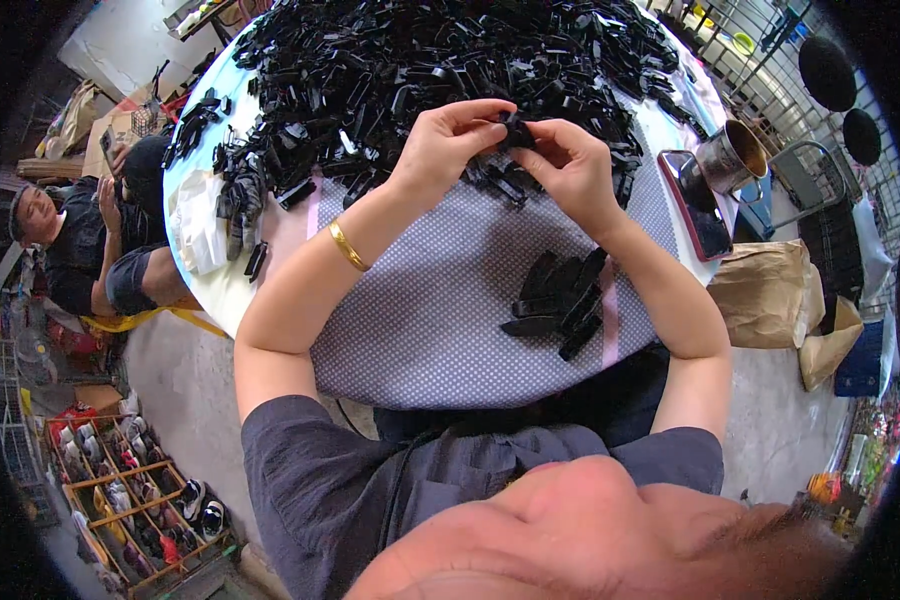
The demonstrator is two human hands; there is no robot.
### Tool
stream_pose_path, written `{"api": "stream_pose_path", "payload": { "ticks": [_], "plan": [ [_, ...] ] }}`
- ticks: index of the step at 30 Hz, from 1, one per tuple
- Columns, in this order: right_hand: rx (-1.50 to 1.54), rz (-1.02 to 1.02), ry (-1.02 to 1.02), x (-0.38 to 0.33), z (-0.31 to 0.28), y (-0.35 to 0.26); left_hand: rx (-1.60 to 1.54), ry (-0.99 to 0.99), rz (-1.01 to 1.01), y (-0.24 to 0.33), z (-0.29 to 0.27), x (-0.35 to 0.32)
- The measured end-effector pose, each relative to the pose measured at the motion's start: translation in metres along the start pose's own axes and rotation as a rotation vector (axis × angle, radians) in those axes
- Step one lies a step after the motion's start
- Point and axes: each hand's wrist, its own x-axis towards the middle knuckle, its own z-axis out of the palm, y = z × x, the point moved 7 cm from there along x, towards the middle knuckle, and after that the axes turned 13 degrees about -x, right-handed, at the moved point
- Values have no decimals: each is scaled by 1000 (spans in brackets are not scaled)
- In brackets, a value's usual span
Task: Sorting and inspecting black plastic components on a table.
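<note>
Above the front edge of a large heap of black plastic pieces (pixel 450 60), both my hands come together on one small black plastic piece (pixel 516 130). My left hand (pixel 448 148), below a gold bracelet on the wrist, pinches it from the left between thumb and fingers. From the other side my right hand (pixel 573 168) grips it with thumb and fingertips. Fingers cover much of the piece, so its exact kind is unclear. A smaller pile of long black pieces (pixel 560 300) lies on the patterned tablecloth (pixel 410 330), near my right forearm.
Left of the heap lie a dark crumpled glove-like thing (pixel 242 205) and a white plastic bag (pixel 202 225). A phone (pixel 695 205) and a metal mug (pixel 732 158) stand at the table's right edge. Beyond are a paper bag (pixel 770 295), a shoe rack (pixel 135 500) and a seated person (pixel 80 240).
</note>
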Motion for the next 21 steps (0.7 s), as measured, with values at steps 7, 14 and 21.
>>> {"api": "stream_pose_path", "payload": {
  "ticks": [7, 14, 21],
  "plan": [
    [-22, 62, -17, -1, 0, 5, -102, 54, 18, -1, 6, -5],
    [-104, -2, -53, -1, 2, -12, -74, 82, 78, 8, 13, -12],
    [138, 68, -277, -4, 13, -8, -211, -77, -32, 6, 19, -8]
  ]
}}
